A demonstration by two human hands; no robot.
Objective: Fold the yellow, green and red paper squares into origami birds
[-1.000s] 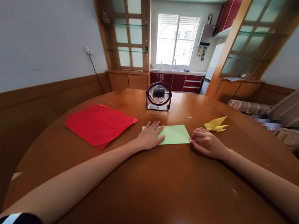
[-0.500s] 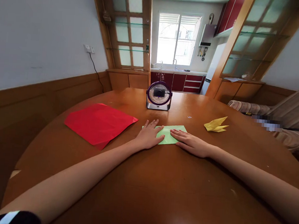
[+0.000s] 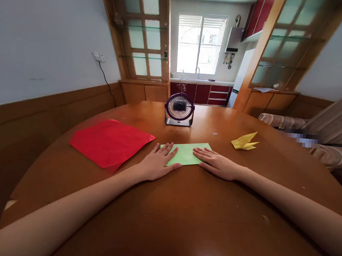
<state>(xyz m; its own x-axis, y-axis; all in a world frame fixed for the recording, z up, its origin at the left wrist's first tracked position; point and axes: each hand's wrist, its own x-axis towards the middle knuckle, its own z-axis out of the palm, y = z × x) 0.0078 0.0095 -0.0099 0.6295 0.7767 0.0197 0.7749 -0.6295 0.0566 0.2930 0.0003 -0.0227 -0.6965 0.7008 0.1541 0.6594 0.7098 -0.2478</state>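
A light green sheet of paper [image 3: 183, 153] lies flat on the wooden table [image 3: 170, 214] in front of me, its outline a long rectangle. My left hand [image 3: 158, 161] rests on its left end, palm down with the fingers spread. On the right end, my right hand [image 3: 217, 163] lies flat, its fingertips over the paper and the fingers stretched out. Parts of both ends are hidden under the hands. Left of my left hand is a large red sheet of paper [image 3: 110, 143]. Beyond my right hand sits a folded yellow paper figure [image 3: 244, 141] with pointed tips.
A small purple desk fan [image 3: 179, 109] stands behind the green paper. A striped sofa [image 3: 330, 132] is at the right, past the table's edge. A cord hangs from a wall socket [image 3: 98, 57] at the left. Cabinets and a kitchen window [image 3: 199, 43] lie beyond.
My left hand has slid left and toward me along the green paper, uncovering more of its middle. The right hand stays on the right end. The view has shifted slightly.
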